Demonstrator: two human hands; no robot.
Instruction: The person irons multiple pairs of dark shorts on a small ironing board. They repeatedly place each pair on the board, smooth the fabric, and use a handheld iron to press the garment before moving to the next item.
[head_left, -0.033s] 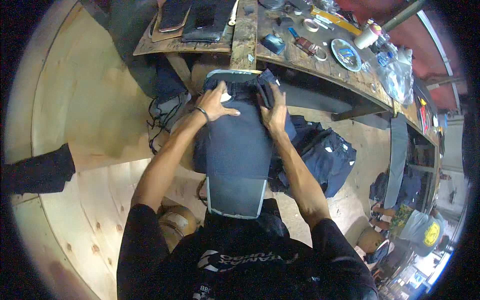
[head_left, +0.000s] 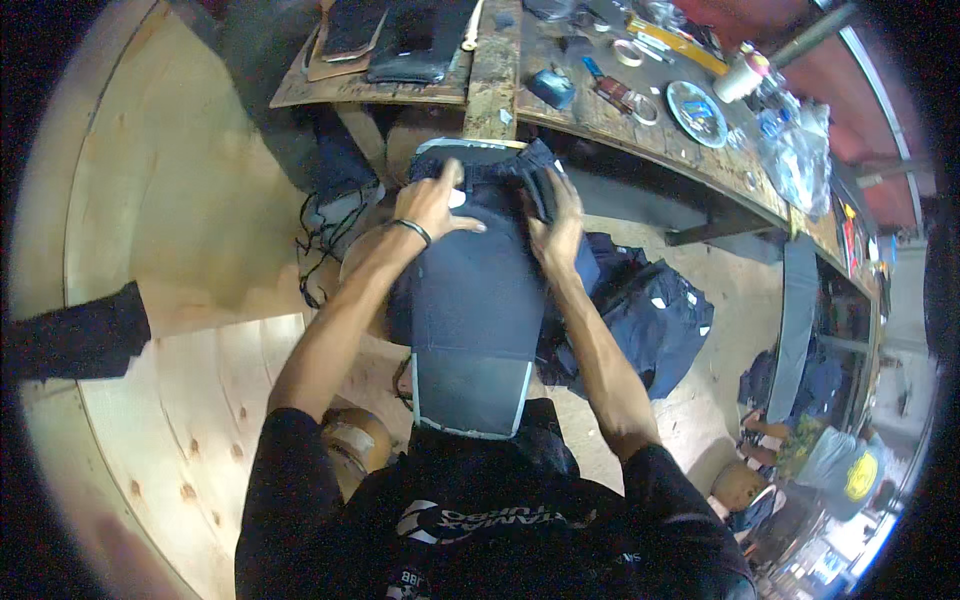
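Observation:
A dark navy garment [head_left: 475, 290], apparently trousers or shorts, is drawn over a long narrow board [head_left: 470, 395] with a pale edge. The board runs from my body toward the workbench, its near end bare. My left hand [head_left: 430, 212] rests on the garment near its gathered far end, thumb stretched sideways and fingers apart. Beside it on the cloth is a small white patch [head_left: 457, 198]. At the garment's right edge, my right hand [head_left: 557, 225] holds a bunched fold of cloth between thumb and fingers; part of the grip is hidden.
Several dark garments [head_left: 650, 320] lie piled on the floor to the right. The wooden workbench [head_left: 600, 130] ahead carries a plate [head_left: 697, 113], tape rolls, a thread cone [head_left: 742, 76] and plastic bags. Another person [head_left: 830, 465] is at far right. Black cloth [head_left: 80, 335] lies at left.
My right hand has shifted slightly outward, its fingers straighter along the fold. My left hand has barely moved, and the garment stays in place on the board.

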